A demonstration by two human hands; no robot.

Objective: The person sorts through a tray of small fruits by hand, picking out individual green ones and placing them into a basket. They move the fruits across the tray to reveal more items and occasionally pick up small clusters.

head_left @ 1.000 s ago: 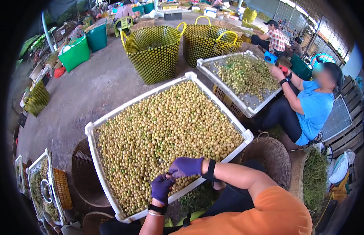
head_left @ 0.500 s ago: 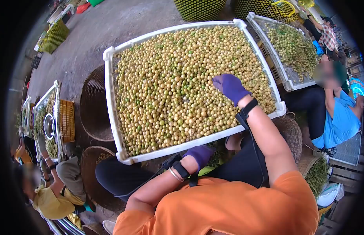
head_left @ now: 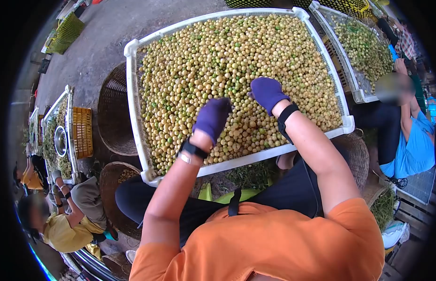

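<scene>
A white plastic tray (head_left: pixel 129 98) full of small round yellowish fruits (head_left: pixel 180 70), with green ones among them, lies in front of me. My left hand (head_left: pixel 213 119), in a purple glove, hovers at or just over the fruits near the tray's middle. Its fingers are curled in, and what they hold, if anything, is hidden. To its right, my right hand (head_left: pixel 268 95), also purple-gloved, is at the fruits with fingers closed and pointing inward. Whether a fruit is in its fingertips I cannot make out.
Woven baskets (head_left: pixel 112 112) stand left of the tray; a lower basket (head_left: pixel 110 187) contains some fruits. Another fruit tray (head_left: pixel 363 96) lies at right beside a person in blue (head_left: pixel 412 145). At left, a person in yellow (head_left: pixel 68 232) sits near more trays and an orange crate (head_left: pixel 82 133).
My left hand has risen from below the tray's near edge to over the fruits. My right hand has shifted slightly left and up in view. The view has tilted somewhat.
</scene>
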